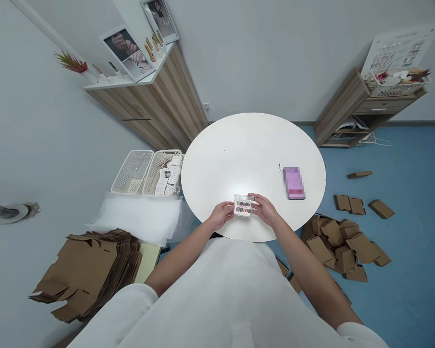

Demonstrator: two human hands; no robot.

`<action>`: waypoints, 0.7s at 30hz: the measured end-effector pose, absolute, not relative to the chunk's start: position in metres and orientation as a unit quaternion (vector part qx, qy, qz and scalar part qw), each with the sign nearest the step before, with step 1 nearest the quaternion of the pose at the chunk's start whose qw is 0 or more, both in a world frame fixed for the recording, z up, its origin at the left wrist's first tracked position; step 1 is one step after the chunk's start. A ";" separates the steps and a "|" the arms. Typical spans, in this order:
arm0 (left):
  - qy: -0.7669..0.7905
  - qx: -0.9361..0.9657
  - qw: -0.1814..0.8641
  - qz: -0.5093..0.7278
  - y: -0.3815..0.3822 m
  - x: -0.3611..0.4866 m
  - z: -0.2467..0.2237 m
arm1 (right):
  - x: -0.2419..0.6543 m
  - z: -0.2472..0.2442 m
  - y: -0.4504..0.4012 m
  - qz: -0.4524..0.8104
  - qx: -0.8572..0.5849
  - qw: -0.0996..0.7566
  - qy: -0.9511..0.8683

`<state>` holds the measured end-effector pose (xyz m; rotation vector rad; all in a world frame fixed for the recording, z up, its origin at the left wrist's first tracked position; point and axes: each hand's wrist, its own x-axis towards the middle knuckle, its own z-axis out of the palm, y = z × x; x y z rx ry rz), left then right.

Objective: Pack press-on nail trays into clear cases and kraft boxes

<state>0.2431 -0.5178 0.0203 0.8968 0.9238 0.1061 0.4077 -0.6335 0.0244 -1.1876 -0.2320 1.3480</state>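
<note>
A small clear case [242,206] holds two rows of round purple, dark and golden pieces. It is held near the front edge of the white oval table [239,145]. My left hand [222,215] grips the case's left side between thumb and fingers. On the opposite side, my right hand [264,209] has its fingers on the case's right edge and upper corner. A thin clear flap shows along the top of the case. To the right on the table lies a blurred purple item [294,183], apart from both hands.
Two white baskets [132,171] stand left of the table, one with printed cards. Flat cardboard [90,261] is stacked at lower left beside white sheets [139,215]. Folded brown boxes [344,246] lie on the floor at right. Cabinets [166,96] stand behind.
</note>
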 end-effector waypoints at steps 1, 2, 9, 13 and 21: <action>0.435 0.416 0.797 0.054 -0.518 0.244 0.020 | 0.406 0.025 -0.634 0.584 -0.519 0.615 -0.100; 0.438 0.414 0.795 0.059 -0.518 0.244 0.020 | 0.403 0.026 -0.634 0.582 -0.522 0.616 -0.097; 0.450 0.411 0.789 0.083 -0.518 0.244 0.021 | 0.385 0.021 -0.643 0.587 -0.534 0.604 -0.071; 0.453 0.391 0.796 0.090 -0.518 0.243 0.022 | 0.378 0.018 -0.648 0.568 -0.558 0.603 -0.052; 0.451 0.356 0.812 0.098 -0.520 0.245 0.020 | 0.377 0.016 -0.646 0.528 -0.576 0.623 -0.029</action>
